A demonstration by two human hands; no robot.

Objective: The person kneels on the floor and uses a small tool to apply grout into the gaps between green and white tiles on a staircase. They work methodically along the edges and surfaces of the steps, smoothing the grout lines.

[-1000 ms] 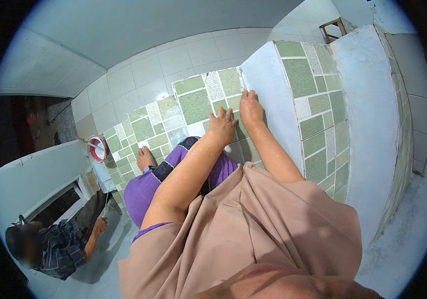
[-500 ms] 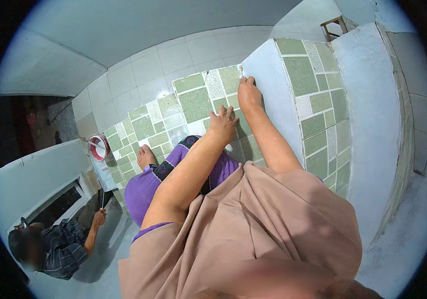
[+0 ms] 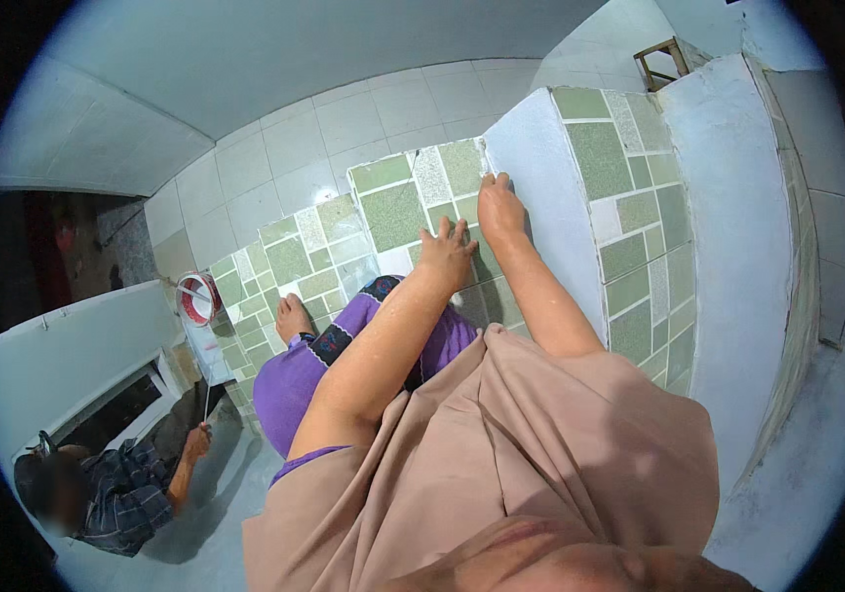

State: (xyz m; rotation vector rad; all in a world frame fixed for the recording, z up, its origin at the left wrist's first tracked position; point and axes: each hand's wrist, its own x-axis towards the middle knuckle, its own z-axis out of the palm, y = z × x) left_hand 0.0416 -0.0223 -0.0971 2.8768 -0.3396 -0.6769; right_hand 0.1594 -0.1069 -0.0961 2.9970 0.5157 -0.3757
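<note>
I sit on stairs covered in green, pale and speckled tiles (image 3: 391, 215). My left hand (image 3: 447, 255) rests open on a tiled tread, its fingers spread over the tiles. To its right, my right hand (image 3: 501, 207) is closed, with the fingertips bent down at the seam where the tread meets the pale blue riser (image 3: 541, 168). Anything pinched in those fingertips is too small or hidden to make out. My bare foot (image 3: 292, 318) stands on a lower tread, below the purple trouser leg (image 3: 284, 390).
At lower left, another person (image 3: 121, 498) holds a thin rod (image 3: 208, 400). A red and white bucket (image 3: 186, 288) stands beside the lower steps. Higher tiled steps (image 3: 640, 247) rise on the right. A small wooden frame (image 3: 661, 65) stands at the top right.
My right hand has slid slightly toward me along the seam. My left hand stays on the tread. The other person's rod has drawn away from the bucket. The whole view has shifted slightly.
</note>
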